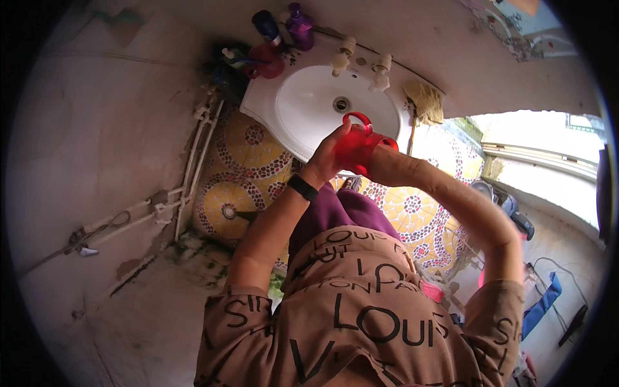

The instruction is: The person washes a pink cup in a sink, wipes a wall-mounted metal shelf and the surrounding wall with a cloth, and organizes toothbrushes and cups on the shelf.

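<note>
A red, see-through mug (356, 151) is held over the near edge of the white washbasin (298, 103). It lies tilted on its side with its mouth toward the right, and its looped handle points up toward the basin. My left hand (328, 153) is closed around the mug's left side. My right hand (389, 169) reaches into the mug's mouth, so its fingers are hidden inside; whether they grip anything does not show. A dark band circles my left wrist.
Two pale taps (342, 57) stand at the basin's back. A purple bottle (300, 27), a dark blue container (266, 27) and another red mug (265, 61) with brushes sit at the back left. A yellowish cloth (423, 103) hangs on the right corner. Pipes (196, 161) run along the left wall.
</note>
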